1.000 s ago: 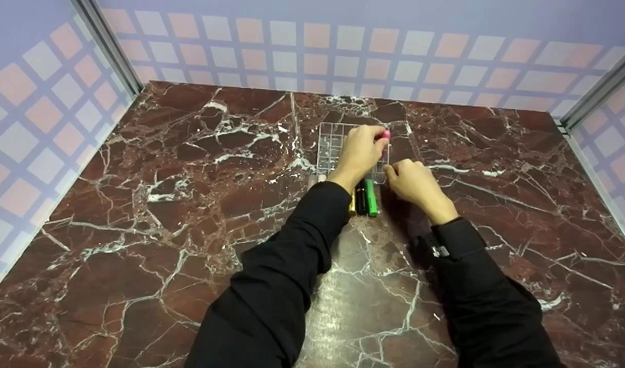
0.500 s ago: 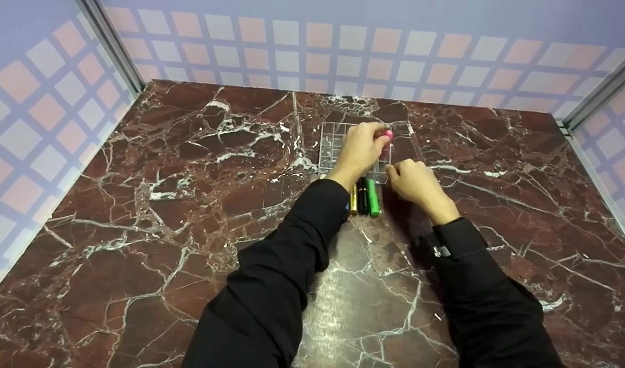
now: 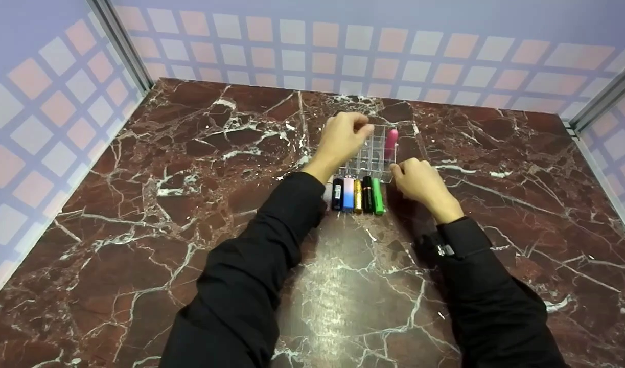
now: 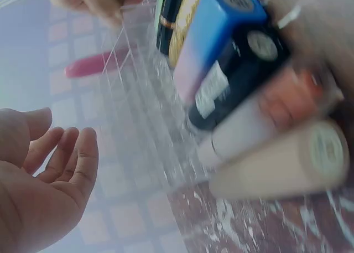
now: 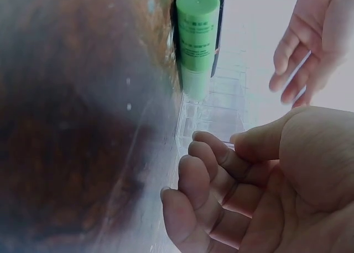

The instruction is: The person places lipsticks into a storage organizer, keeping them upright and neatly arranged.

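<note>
One glossy pink, round-ended tube (image 3: 392, 143) stood at the right side of the clear plastic divided box (image 3: 373, 148), right of the left hand (image 3: 340, 138) and just beyond the right hand (image 3: 418, 180). The left hand, relaxed and holding nothing, hung above the box's left part; the right hand pinched its near right corner.
</note>
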Available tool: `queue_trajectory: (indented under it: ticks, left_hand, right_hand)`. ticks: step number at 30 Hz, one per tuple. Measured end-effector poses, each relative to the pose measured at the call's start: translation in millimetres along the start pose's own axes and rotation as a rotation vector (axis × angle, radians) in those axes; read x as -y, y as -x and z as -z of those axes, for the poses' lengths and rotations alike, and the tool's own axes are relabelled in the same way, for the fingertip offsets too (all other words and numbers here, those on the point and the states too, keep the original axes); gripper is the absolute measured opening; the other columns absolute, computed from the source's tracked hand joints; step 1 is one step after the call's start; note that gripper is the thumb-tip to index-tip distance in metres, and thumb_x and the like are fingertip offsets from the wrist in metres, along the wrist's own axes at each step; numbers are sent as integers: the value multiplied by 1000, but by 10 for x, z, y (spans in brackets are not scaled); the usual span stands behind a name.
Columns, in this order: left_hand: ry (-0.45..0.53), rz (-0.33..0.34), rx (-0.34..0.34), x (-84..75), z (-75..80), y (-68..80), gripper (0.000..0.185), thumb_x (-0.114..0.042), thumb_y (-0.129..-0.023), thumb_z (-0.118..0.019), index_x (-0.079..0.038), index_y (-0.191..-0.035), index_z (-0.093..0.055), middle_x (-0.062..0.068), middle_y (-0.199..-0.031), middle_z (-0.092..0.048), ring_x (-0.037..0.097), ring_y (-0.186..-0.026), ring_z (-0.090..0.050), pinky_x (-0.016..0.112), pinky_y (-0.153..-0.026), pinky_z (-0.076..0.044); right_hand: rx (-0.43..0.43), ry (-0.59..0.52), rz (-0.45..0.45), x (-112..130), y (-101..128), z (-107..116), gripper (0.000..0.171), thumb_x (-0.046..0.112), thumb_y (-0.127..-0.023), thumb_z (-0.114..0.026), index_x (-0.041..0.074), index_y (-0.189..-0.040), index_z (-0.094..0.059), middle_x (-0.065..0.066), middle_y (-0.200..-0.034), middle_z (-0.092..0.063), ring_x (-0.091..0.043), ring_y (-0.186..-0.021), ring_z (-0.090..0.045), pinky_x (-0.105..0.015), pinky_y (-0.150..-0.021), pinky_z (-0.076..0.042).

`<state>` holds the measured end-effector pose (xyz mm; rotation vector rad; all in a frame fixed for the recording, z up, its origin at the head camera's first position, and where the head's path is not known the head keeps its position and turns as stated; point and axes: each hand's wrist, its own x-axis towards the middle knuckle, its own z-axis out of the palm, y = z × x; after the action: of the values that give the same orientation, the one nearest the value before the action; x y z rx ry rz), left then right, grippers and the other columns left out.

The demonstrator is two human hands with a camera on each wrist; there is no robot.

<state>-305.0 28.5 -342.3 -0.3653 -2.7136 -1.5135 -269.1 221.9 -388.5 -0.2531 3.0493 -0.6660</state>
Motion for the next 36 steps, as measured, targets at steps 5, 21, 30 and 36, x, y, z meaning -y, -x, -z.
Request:
queue_trajectory:
  ticks: [5, 21, 30, 36]
  left_hand:
    - [-47, 11, -29, 111, 186, 33, 33, -19, -100, -66, -6, -130, -65, 8, -126, -69, 13, -99, -65, 23, -92, -51]
    - [-247, -29, -10, 541, 527, 237, 30, -19, -97, -70, -5, -123, -69, 7, -108, -72, 18, -92, -66, 29, -85, -54]
    - [-389, 25, 64, 735, 536, 389, 24, -30, -98, -68, -12, -112, -75, 3, -99, -74, 12, -63, -56, 27, -60, -46]
    - [-397, 74, 126, 821, 533, 475, 21, -31, -97, -69, -14, -91, -77, -2, -76, -66, 8, -51, -42, 25, -50, -34]
  right_hand:
    - [-1, -11, 8, 2, 9, 0, 46, 24, -106, -45, 7, -67, -62, -4, -52, -61, -25, -52, -64, -51, -67, -51]
    - [6, -8, 9, -6, -2, 2, 47, 25, -106, -44, 9, -64, -58, -4, -53, -62, -24, -52, -64, -51, -70, -51]
    - [-6, -3, 18, 1, -9, 0, 47, 25, -106, -44, 10, -63, -59, -3, -54, -62, -22, -50, -62, -49, -67, -50]
    - [-4, -1, 17, 6, -4, -3, 47, 25, -106, -44, 10, -64, -60, -3, -54, -62, -20, -49, -62, -50, -67, -51]
